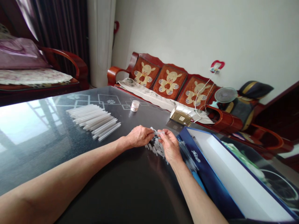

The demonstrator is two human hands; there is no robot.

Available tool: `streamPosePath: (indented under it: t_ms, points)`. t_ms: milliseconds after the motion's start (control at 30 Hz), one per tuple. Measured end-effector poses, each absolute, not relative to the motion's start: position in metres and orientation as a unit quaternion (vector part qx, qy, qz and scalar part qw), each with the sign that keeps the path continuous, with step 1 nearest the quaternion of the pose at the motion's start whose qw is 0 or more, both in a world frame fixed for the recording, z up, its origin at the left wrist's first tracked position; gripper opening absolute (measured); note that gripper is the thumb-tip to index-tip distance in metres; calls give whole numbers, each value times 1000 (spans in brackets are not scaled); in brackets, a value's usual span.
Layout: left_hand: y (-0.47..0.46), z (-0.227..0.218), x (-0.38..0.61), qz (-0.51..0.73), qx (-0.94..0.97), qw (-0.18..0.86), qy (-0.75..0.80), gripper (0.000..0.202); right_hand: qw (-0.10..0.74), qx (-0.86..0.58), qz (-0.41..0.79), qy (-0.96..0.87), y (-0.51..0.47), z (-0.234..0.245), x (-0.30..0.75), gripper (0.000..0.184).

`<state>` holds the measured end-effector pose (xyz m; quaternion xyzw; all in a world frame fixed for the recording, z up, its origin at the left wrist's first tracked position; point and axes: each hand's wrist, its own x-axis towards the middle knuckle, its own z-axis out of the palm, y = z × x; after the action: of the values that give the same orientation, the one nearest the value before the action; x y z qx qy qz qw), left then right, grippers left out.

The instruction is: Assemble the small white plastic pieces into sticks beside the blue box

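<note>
My left hand [140,136] is closed in a pinch on one end of a slim whitish tube [158,133]. At the tube's other end, the fingertips of my right hand [170,145] pinch it too. Below the hands lies a loose pile of short white pieces [156,148], partly covered by my right hand. A row of long, slim white sticks with narrowed ends [94,119] lies side by side on the table, left of my hands. Right of my right hand, a bundle of thin, dark bluish rods [188,155] rests against a blue box.
The dark glossy table [126,186] carries a small round white jar [135,105] and a gold tissue box [181,117] at its far side. A long open blue box [217,168] with a white inside fills the right. A wooden sofa [161,77] stands beyond.
</note>
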<state>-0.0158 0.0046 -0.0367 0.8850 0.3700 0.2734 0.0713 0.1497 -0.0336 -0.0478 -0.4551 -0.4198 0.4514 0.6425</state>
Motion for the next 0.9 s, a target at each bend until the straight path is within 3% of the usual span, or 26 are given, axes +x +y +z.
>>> streamPosePath:
  t_ms: [233, 600, 900]
  points:
    - [5, -37, -18, 252, 898, 2, 361, 37, 588, -500, 438, -460, -35, -42, 157, 36]
    - [5, -51, -16, 253, 902, -156, 314, 22, 588, -519, 503, -364, -41, -33, 149, 44]
    - [5, -57, -16, 278, 894, -197, 291, 19, 581, -519, 538, -322, -41, -31, 151, 32]
